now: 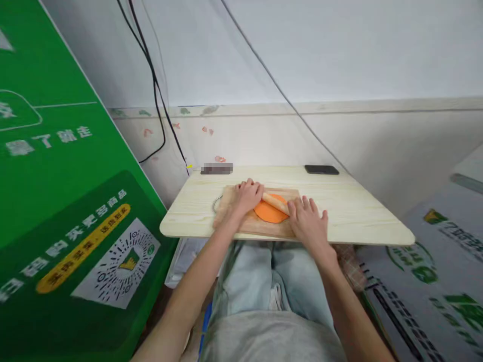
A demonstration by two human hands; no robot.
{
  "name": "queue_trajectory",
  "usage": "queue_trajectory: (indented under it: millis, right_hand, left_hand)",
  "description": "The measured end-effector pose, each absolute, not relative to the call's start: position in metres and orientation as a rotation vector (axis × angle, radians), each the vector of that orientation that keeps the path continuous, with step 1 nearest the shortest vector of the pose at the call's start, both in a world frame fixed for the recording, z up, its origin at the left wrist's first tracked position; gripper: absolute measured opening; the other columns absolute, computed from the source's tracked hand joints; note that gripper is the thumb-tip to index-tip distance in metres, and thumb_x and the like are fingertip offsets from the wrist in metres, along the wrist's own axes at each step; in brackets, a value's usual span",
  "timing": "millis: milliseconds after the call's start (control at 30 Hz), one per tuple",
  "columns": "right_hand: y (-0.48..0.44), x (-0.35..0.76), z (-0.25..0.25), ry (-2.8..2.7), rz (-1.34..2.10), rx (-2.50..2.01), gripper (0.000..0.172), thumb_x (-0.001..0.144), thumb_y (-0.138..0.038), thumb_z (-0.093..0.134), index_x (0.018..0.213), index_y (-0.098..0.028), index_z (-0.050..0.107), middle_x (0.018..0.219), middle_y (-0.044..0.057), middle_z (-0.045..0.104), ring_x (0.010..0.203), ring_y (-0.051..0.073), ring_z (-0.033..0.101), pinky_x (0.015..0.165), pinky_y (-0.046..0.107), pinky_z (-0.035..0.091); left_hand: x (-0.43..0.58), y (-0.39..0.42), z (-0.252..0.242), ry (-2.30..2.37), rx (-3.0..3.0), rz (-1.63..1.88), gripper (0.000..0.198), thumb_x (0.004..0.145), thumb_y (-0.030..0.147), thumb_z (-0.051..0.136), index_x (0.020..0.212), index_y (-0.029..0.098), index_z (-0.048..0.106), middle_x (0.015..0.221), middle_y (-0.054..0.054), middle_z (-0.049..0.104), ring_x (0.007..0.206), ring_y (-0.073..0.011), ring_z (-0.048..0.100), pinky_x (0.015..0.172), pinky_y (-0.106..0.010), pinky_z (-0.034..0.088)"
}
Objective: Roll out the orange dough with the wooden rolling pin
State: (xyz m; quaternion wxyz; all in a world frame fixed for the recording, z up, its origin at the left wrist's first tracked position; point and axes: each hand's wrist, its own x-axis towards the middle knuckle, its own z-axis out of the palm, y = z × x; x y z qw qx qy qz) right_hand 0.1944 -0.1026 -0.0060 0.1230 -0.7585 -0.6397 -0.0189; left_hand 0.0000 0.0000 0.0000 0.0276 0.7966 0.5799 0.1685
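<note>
A flat, rounded sheet of orange dough (268, 213) lies on a wooden cutting board (249, 226) near the table's front edge. Across the dough, on a slant, rests a pale wooden rolling pin (276, 203). My left hand (249, 195) is curled over the pin's far left end, which it hides. At the near right end, my right hand (308, 221) presses on the pin with its fingers stretched out and apart. A metal ring handle (216, 202) shows at the board's left edge.
The light wooden table (358, 216) stands against a white wall. A black phone (322, 170) and a blurred-out dark object (217, 169) lie along its back edge. A large green panel (75, 176) rises at the left. Cables (154, 80) hang by the wall, and grey printed boxes (433, 261) stand at the right.
</note>
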Motion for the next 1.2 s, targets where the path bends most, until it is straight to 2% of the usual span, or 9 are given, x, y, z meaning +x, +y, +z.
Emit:
queue_trajectory:
  millis: [167,233,333,600,700,800,900,1033,1200]
  right_hand:
    - [-0.06,0.204,0.012,-2.011,-0.181,-2.193,0.059,0.12,-0.029,0.024,0.163,-0.001,0.053,0.178,0.034,0.042,0.17,0.041,0.036,0.132,0.066,0.033]
    - [-0.043,0.197,0.019,-2.102,-0.206,-2.136,0.057,0.119,-0.028,0.027,0.159,0.001,0.056,0.172,0.036,0.049,0.164,0.039,0.044,0.13,0.055,0.037]
    - [-0.024,0.182,0.027,-2.216,-0.155,-2.081,0.054,0.121,-0.032,0.025,0.146,-0.007,0.066,0.153,0.03,0.067,0.15,0.036,0.055,0.12,0.049,0.045]
    - [-0.058,0.161,0.013,-2.17,-0.243,-2.013,0.059,0.122,-0.034,0.021,0.148,-0.008,0.066,0.149,0.027,0.071,0.147,0.038,0.059,0.115,0.05,0.048]
    - [-0.09,0.136,-0.01,-2.046,-0.28,-1.947,0.063,0.121,-0.039,0.028,0.165,-0.002,0.053,0.163,0.032,0.062,0.155,0.04,0.054,0.119,0.052,0.047]
    - [-0.11,0.114,-0.026,-2.003,-0.361,-1.823,0.065,0.119,-0.04,0.035,0.168,0.0,0.049,0.17,0.032,0.054,0.162,0.042,0.047,0.128,0.056,0.039]
    - [-0.106,0.115,-0.022,-1.995,-0.36,-1.838,0.063,0.12,-0.042,0.033,0.163,-0.002,0.056,0.164,0.032,0.061,0.158,0.042,0.051,0.126,0.058,0.039]
    - [-0.076,0.148,0.007,-2.064,-0.281,-1.99,0.064,0.122,-0.044,0.023,0.141,-0.007,0.073,0.143,0.03,0.074,0.141,0.041,0.061,0.116,0.058,0.046]
    - [-0.057,0.174,0.022,-2.177,-0.295,-2.017,0.058,0.123,-0.043,0.024,0.147,-0.019,0.072,0.152,0.023,0.071,0.151,0.041,0.055,0.118,0.064,0.042]
  left_hand:
    - [-0.001,-0.003,0.003,1.8,2.516,0.458,0.036,0.121,0.033,0.039,0.123,0.026,0.075,0.137,-0.012,0.071,0.132,-0.0315,0.062,0.108,-0.046,0.045]
    - [-0.001,-0.005,0.004,1.805,2.547,0.442,0.036,0.121,0.034,0.039,0.124,0.026,0.074,0.139,-0.012,0.07,0.131,-0.0317,0.063,0.107,-0.046,0.045]
    - [-0.002,-0.007,0.005,1.808,2.561,0.443,0.036,0.121,0.034,0.04,0.123,0.026,0.075,0.14,-0.013,0.07,0.13,-0.0314,0.064,0.107,-0.045,0.045]
    - [0.001,0.004,-0.005,1.877,2.368,0.663,0.033,0.119,0.027,0.04,0.132,0.024,0.071,0.14,-0.012,0.076,0.132,-0.0291,0.068,0.112,-0.043,0.045]
    - [0.0,0.005,-0.004,1.876,2.311,0.73,0.031,0.118,0.025,0.042,0.129,0.024,0.07,0.136,-0.011,0.078,0.13,-0.0272,0.07,0.109,-0.04,0.047]
    - [0.0,0.004,-0.001,1.898,2.258,0.79,0.029,0.118,0.025,0.042,0.124,0.025,0.071,0.133,-0.01,0.079,0.128,-0.0264,0.071,0.107,-0.038,0.048]
    - [0.001,0.004,0.0,1.911,2.242,0.822,0.03,0.119,0.026,0.041,0.12,0.026,0.07,0.132,-0.01,0.079,0.127,-0.0262,0.071,0.105,-0.039,0.048]
    - [0.004,0.006,-0.003,1.877,2.269,0.822,0.031,0.121,0.029,0.039,0.122,0.026,0.07,0.135,-0.009,0.077,0.13,-0.0266,0.069,0.107,-0.04,0.047]
    - [0.005,0.007,-0.006,1.842,2.294,0.832,0.031,0.122,0.031,0.039,0.125,0.027,0.07,0.139,-0.009,0.075,0.133,-0.0268,0.066,0.11,-0.041,0.046]
